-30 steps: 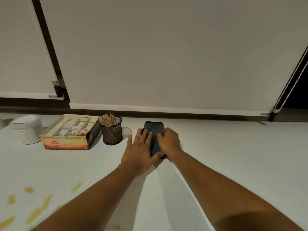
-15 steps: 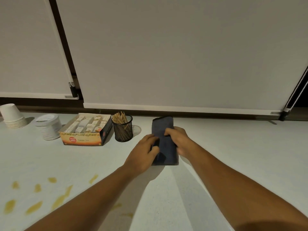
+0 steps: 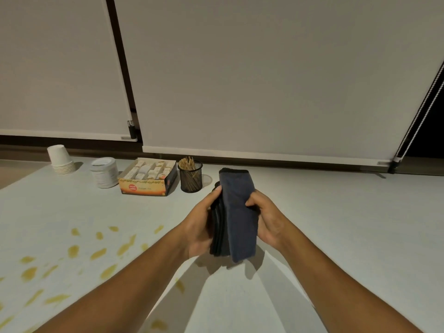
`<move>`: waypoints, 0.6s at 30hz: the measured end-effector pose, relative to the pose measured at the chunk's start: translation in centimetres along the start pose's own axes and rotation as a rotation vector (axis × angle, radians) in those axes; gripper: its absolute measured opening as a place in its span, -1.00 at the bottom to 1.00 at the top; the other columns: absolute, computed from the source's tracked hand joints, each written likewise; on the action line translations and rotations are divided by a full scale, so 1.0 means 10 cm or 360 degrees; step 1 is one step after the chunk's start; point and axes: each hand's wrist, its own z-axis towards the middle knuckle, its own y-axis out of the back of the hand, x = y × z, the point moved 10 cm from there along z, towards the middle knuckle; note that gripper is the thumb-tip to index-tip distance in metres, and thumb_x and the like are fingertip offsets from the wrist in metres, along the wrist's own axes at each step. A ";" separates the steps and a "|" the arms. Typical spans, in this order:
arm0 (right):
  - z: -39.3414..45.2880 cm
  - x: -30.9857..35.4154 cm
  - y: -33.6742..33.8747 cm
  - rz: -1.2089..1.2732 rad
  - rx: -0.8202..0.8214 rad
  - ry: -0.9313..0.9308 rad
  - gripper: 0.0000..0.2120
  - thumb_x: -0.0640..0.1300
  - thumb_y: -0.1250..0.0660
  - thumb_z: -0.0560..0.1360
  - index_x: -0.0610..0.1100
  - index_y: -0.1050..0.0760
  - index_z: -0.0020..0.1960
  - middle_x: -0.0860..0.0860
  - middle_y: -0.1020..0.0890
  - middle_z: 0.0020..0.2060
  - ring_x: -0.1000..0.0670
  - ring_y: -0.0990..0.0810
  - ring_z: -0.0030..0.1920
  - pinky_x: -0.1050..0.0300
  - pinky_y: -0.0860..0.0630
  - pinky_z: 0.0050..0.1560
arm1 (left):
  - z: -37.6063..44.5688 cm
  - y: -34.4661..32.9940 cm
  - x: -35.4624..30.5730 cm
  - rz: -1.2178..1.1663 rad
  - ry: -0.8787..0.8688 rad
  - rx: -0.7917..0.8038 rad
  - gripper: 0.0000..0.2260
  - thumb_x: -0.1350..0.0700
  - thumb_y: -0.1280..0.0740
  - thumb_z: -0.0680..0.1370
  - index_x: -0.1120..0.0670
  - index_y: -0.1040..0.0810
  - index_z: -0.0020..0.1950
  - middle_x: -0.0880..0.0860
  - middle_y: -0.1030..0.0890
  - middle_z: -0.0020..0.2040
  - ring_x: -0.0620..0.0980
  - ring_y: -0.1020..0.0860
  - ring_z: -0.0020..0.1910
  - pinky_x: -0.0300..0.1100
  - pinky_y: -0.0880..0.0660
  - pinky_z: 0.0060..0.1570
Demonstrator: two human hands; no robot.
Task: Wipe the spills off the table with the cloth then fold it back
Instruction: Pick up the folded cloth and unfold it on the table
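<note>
Both hands had hold of the folded dark cloth (image 3: 236,212), lifted clear of the white table (image 3: 336,224) in the middle of the view — the left hand (image 3: 200,227) cupping the stacked edges, the right hand (image 3: 266,217) pinching the outer layer. That two-sided hold looked meant to peel the folds apart for wiping. The yellow spills (image 3: 98,253) lay untouched on the near left — well apart from the cloth.

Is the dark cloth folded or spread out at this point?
Folded. The cloth is a narrow stack with layered edges along its left side, held above the table between the left hand and right hand.
</note>
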 end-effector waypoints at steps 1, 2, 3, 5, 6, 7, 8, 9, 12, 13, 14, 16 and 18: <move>-0.07 0.00 -0.03 -0.0048 -0.0004 0.0030 -0.68 -0.18 -0.35 0.46 -0.13 -0.60 0.21 -0.17 -0.74 0.02 -0.10 -0.74 -0.04 -0.06 -0.69 0.01 | -0.08 -0.02 0.01 -0.0056 -0.0016 0.0001 -0.45 -0.31 -0.41 0.56 0.06 -0.72 0.35 0.23 -0.70 0.35 0.21 -0.68 0.29 0.11 -0.61 0.30; -0.13 0.02 -0.06 -0.0101 -0.0025 0.0060 -0.64 -0.18 -0.35 0.45 -0.13 -0.59 0.24 -0.17 -0.74 0.04 -0.12 -0.72 0.00 -0.06 -0.69 0.02 | -0.15 -0.03 0.02 -0.0103 -0.0024 -0.0017 -0.47 -0.27 -0.42 0.57 0.08 -0.70 0.37 0.24 -0.68 0.37 0.21 -0.67 0.26 0.11 -0.59 0.33; -0.19 0.03 -0.07 -0.0141 -0.0058 0.0090 -0.62 -0.19 -0.35 0.45 -0.13 -0.58 0.27 -0.17 -0.74 0.06 -0.14 -0.71 0.03 -0.06 -0.69 0.01 | -0.21 -0.04 0.05 -0.0138 -0.0013 -0.0045 -0.48 -0.24 -0.42 0.58 0.09 -0.69 0.39 0.25 -0.66 0.39 0.21 -0.66 0.24 0.11 -0.58 0.33; -0.30 0.04 -0.07 -0.0142 -0.0111 0.0143 -0.66 -0.21 -0.34 0.51 -0.12 -0.56 0.29 -0.17 -0.73 0.08 -0.16 -0.70 0.05 -0.06 -0.70 0.00 | -0.31 -0.05 0.18 -0.0172 0.0055 -0.0085 -0.45 -0.26 -0.41 0.58 0.10 -0.68 0.40 0.27 -0.65 0.39 0.22 -0.65 0.22 0.13 -0.57 0.34; -0.36 0.03 -0.07 -0.0112 -0.0131 0.0154 -0.67 -0.21 -0.34 0.53 -0.13 -0.55 0.29 -0.19 -0.72 0.09 -0.17 -0.70 0.05 -0.06 -0.70 0.00 | -0.38 -0.06 0.25 -0.0170 0.0089 -0.0096 -0.42 -0.30 -0.40 0.57 0.10 -0.69 0.39 0.27 -0.66 0.38 0.22 -0.65 0.21 0.15 -0.57 0.34; -0.41 0.03 -0.08 -0.0088 -0.0144 0.0156 -0.65 -0.18 -0.36 0.52 -0.13 -0.54 0.30 -0.20 -0.71 0.11 -0.17 -0.70 0.05 -0.06 -0.70 -0.01 | -0.44 -0.07 0.30 -0.0160 0.0111 -0.0107 -0.40 -0.33 -0.40 0.56 0.11 -0.70 0.37 0.27 -0.68 0.35 0.23 -0.66 0.20 0.17 -0.57 0.35; -0.46 0.02 -0.09 -0.0086 -0.0144 0.0149 -0.61 -0.15 -0.37 0.48 -0.13 -0.53 0.31 -0.20 -0.71 0.11 -0.16 -0.70 0.04 -0.05 -0.69 -0.02 | -0.50 -0.08 0.34 -0.0150 0.0108 -0.0111 -0.41 -0.33 -0.39 0.57 0.11 -0.71 0.35 0.27 -0.70 0.32 0.23 -0.66 0.20 0.18 -0.56 0.37; -0.50 0.02 -0.12 -0.0136 -0.0143 0.0131 -0.59 -0.13 -0.38 0.47 -0.11 -0.51 0.32 -0.19 -0.71 0.11 -0.15 -0.71 0.03 -0.05 -0.69 -0.02 | -0.55 -0.10 0.35 -0.0142 0.0077 -0.0112 -0.45 -0.30 -0.38 0.59 0.11 -0.72 0.34 0.26 -0.72 0.29 0.24 -0.67 0.22 0.18 -0.55 0.38; -0.62 0.04 -0.18 -0.0550 -0.0266 0.0078 -0.60 -0.15 -0.43 0.60 -0.02 -0.41 0.39 -0.12 -0.66 0.22 -0.14 -0.68 0.14 -0.10 -0.70 0.12 | -0.65 -0.06 0.29 -0.0128 -0.0102 -0.0213 -0.60 -0.10 -0.37 0.67 0.16 -0.69 0.34 0.26 -0.74 0.25 0.29 -0.68 0.30 0.15 -0.60 0.32; -0.67 0.07 -0.17 -0.0733 -0.0352 0.0109 -0.54 -0.15 -0.44 0.61 0.00 -0.36 0.43 -0.07 -0.60 0.29 -0.12 -0.64 0.20 -0.09 -0.68 0.17 | -0.67 -0.03 0.27 -0.0131 -0.0165 -0.0265 -0.64 -0.04 -0.37 0.68 0.18 -0.69 0.32 0.26 -0.74 0.23 0.30 -0.68 0.28 0.13 -0.64 0.26; -0.72 0.12 -0.17 -0.0928 -0.0435 0.0179 -0.47 -0.16 -0.47 0.59 0.01 -0.32 0.46 -0.03 -0.53 0.33 -0.10 -0.59 0.26 -0.06 -0.66 0.21 | -0.70 0.00 0.24 -0.0130 -0.0222 -0.0308 -0.68 0.00 -0.36 0.69 0.17 -0.68 0.31 0.25 -0.76 0.20 0.28 -0.70 0.24 0.09 -0.68 0.16; -0.85 0.23 -0.22 -0.1247 -0.0553 0.0402 -0.47 -0.16 -0.49 0.57 0.02 -0.34 0.44 0.01 -0.44 0.39 -0.05 -0.51 0.34 0.00 -0.61 0.28 | -0.75 0.01 0.19 -0.0075 -0.0304 -0.0351 -0.74 0.03 -0.31 0.73 0.11 -0.65 0.32 0.20 -0.77 0.16 0.21 -0.73 0.16 0.00 -0.70 0.01; -0.94 0.28 -0.29 -0.1307 -0.0569 0.0568 -0.61 -0.13 -0.46 0.60 0.02 -0.44 0.37 0.01 -0.47 0.39 -0.03 -0.52 0.35 0.06 -0.59 0.28 | -0.79 0.02 0.14 0.0032 -0.0379 -0.0380 -0.75 0.02 -0.27 0.74 0.06 -0.64 0.34 0.16 -0.78 0.15 0.17 -0.74 0.14 0.03 -0.71 0.07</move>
